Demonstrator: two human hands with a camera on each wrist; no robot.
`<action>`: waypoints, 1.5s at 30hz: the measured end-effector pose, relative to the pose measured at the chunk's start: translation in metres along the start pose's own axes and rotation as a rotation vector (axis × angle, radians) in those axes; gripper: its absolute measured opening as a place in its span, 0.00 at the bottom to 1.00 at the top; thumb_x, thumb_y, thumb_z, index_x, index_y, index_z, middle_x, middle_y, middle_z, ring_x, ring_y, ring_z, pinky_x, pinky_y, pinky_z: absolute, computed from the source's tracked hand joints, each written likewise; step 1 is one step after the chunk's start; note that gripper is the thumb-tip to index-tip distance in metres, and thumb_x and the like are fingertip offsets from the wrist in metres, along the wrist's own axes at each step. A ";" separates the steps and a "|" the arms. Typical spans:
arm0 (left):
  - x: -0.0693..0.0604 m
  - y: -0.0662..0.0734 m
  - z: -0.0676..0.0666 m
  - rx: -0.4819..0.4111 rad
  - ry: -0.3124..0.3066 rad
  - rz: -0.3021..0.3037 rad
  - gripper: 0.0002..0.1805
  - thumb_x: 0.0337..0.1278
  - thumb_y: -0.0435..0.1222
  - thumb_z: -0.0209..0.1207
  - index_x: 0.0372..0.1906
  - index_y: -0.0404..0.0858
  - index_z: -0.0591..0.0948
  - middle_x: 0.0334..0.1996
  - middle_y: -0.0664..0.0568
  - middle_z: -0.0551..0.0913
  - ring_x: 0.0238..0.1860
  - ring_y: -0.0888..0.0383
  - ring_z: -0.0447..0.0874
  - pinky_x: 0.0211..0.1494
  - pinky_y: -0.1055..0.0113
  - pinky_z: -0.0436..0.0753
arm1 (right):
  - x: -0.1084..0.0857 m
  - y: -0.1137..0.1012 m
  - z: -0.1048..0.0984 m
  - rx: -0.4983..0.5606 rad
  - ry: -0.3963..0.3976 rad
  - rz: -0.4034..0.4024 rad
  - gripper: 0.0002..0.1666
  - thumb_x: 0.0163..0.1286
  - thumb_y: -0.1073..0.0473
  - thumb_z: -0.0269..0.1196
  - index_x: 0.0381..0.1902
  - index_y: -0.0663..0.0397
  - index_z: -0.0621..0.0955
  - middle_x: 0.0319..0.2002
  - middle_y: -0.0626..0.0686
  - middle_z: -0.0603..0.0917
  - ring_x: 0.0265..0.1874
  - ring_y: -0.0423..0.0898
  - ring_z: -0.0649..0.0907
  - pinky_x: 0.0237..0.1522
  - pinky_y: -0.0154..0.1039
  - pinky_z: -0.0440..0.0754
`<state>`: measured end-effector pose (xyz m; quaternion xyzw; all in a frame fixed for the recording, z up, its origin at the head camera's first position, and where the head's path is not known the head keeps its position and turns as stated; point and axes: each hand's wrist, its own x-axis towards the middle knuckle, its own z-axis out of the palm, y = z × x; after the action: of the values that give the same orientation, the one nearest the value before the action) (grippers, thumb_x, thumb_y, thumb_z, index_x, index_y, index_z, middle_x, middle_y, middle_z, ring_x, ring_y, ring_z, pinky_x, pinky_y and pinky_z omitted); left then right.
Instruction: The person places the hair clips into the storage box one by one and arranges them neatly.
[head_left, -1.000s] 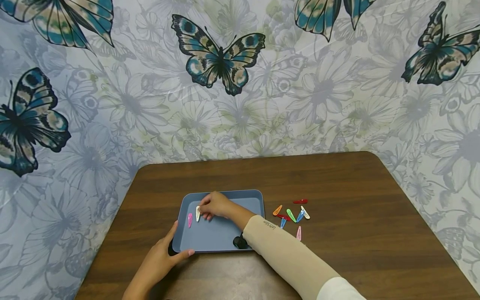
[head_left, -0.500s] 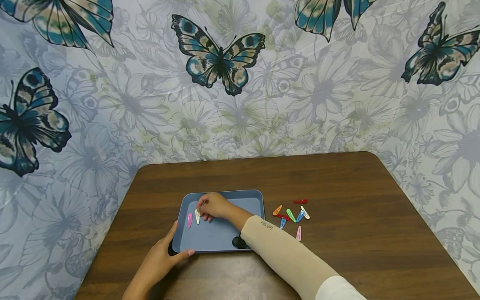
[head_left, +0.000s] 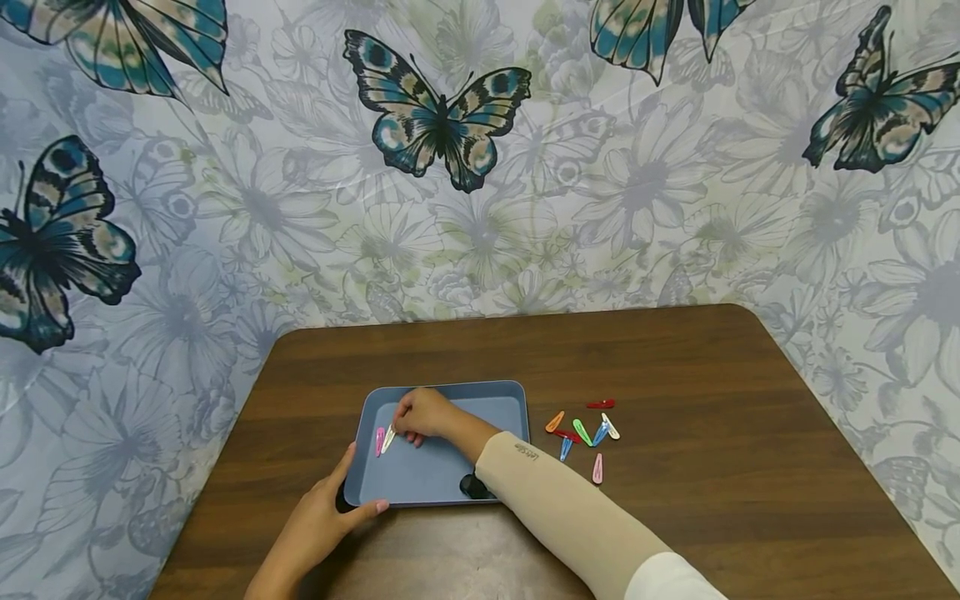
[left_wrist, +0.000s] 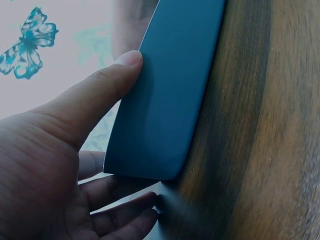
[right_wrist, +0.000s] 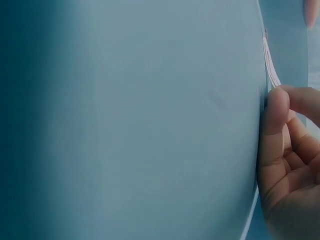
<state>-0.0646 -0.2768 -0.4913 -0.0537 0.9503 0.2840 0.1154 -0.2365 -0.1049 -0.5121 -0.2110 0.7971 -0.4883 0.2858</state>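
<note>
My right hand (head_left: 422, 412) is over the left part of a blue-grey tray (head_left: 442, 487). Its thumb and index finger pinch the top end of a cream snap hair clip (head_left: 387, 439), which slants beside a pink hair clip (head_left: 380, 442) lying in the tray. In the right wrist view the pale clip (right_wrist: 270, 62) sticks out from the fingertips, close to the tray floor. My left hand (head_left: 322, 512) holds the tray's near left corner. In the left wrist view the thumb presses the tray's rim, and the fingers reach round the corner, partly hidden.
Right of the tray, several hair clips lie loose on the wooden table (head_left: 712, 400): an orange clip (head_left: 555, 421), a green clip (head_left: 582, 432), a pink clip (head_left: 597, 468), a red clip (head_left: 602, 403) and others. A butterfly-print cloth (head_left: 480, 242) hangs behind the table.
The cream clip, upright beside the pink one before, has tilted, its lower end now nearer the pink clip. My right hand has shifted slightly toward me. The left hand stays put.
</note>
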 end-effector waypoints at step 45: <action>-0.003 0.003 -0.001 0.009 0.004 0.004 0.63 0.53 0.67 0.63 0.83 0.41 0.46 0.72 0.24 0.63 0.70 0.25 0.66 0.66 0.31 0.71 | -0.006 -0.006 -0.001 -0.015 0.000 0.017 0.05 0.68 0.62 0.67 0.30 0.54 0.84 0.17 0.50 0.77 0.14 0.41 0.77 0.19 0.32 0.82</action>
<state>-0.0622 -0.2742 -0.4882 -0.0519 0.9520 0.2796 0.1133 -0.2326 -0.1034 -0.5052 -0.2064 0.8025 -0.4799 0.2884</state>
